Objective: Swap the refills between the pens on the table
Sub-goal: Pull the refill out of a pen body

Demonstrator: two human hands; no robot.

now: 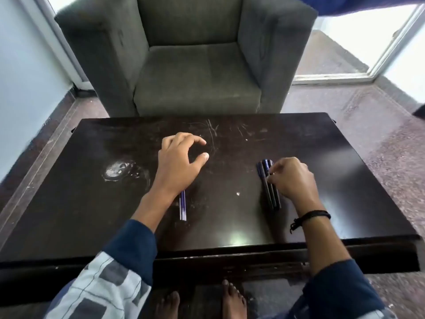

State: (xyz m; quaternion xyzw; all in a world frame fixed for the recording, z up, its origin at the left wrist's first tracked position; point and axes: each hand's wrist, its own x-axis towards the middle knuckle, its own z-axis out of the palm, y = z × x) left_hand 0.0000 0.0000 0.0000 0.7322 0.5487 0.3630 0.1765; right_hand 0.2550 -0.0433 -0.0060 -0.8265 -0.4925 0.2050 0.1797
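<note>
Several dark pens lie side by side on the dark wooden table, right of centre. My right hand rests over them, its fingertips pinched on one pen near its upper end. A few thin blue refills lie together left of centre, their upper ends hidden under my left wrist. My left hand hovers above the table beyond the refills, thumb and fingers curled apart with nothing in them.
A grey armchair stands just behind the table's far edge. A whitish stain marks the table at the left. My bare feet show under the near edge. A glass door is at the back right.
</note>
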